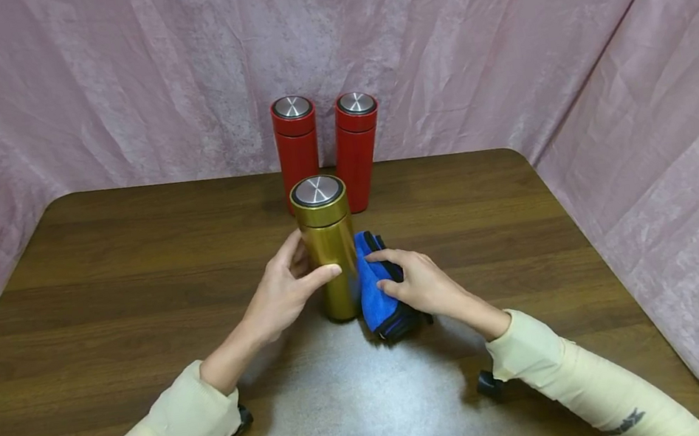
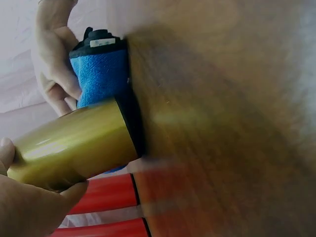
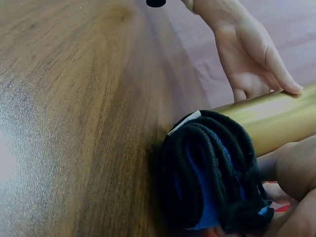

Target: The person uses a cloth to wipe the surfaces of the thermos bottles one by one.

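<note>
My left hand (image 1: 279,291) grips a gold vacuum flask (image 1: 342,295) round its middle, thumb on the near side. The flask has a silver disc on its lid, and its base is at the tabletop. Right beside it is a folded blue cloth (image 1: 376,300) with black edging, pinched between the thumb and fingers of my right hand (image 1: 424,283). In the left wrist view the cloth (image 2: 102,74) lies along the flask's lower side (image 2: 79,143). The right wrist view shows the cloth's folded layers (image 3: 197,168) end-on, bearing a small white label.
Two red flasks (image 1: 299,162) (image 1: 359,153) with silver lid discs stand behind the gold one, near the table's far edge. The brown wooden table (image 1: 132,293) has rounded far corners. Pink curtains (image 1: 168,72) hang behind it and along the sides.
</note>
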A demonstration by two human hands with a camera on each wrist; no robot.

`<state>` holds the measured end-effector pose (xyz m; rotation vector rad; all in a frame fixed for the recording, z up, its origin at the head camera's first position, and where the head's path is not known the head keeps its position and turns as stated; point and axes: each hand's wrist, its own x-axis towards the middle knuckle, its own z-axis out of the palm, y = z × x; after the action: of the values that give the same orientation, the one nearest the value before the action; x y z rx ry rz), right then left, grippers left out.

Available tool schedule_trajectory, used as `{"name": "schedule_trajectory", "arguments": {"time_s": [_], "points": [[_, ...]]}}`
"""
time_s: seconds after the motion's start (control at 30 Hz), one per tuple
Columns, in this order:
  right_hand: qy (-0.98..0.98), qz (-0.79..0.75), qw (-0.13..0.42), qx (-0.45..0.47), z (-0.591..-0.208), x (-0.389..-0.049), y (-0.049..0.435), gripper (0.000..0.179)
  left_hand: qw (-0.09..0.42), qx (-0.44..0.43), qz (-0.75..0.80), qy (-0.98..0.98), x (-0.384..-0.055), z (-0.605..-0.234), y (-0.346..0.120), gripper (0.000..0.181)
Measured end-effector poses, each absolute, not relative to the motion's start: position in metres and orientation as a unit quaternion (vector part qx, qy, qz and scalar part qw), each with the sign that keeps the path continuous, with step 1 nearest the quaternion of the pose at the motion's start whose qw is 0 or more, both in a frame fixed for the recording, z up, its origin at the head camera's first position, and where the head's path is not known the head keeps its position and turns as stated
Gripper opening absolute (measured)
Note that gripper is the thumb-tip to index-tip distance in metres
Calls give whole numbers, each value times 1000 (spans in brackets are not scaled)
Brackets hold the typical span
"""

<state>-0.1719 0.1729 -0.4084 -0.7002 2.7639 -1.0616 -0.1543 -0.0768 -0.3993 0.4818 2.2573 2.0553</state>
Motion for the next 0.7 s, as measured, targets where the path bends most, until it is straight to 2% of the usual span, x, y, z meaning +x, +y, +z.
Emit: {"name": "schedule_trajectory", "arguments": {"time_s": [0.13,0.27,0.53,0.7], "points": [[905,-365,44,-213,-406,-173,177,42,28,127,670,731,-160,-396,-76,69],[897,-393,-3,-203,-395,-170,183,41,32,102,672,733,-165,-394,-76,72],[823,-474,-177,-258,-345,-163,183,42,39,89,672,734,-170,-392,-76,76],[757,-508,-252,-324,-323,-165,170,44,37,91,672,734,-171,-392,-74,74]]}}
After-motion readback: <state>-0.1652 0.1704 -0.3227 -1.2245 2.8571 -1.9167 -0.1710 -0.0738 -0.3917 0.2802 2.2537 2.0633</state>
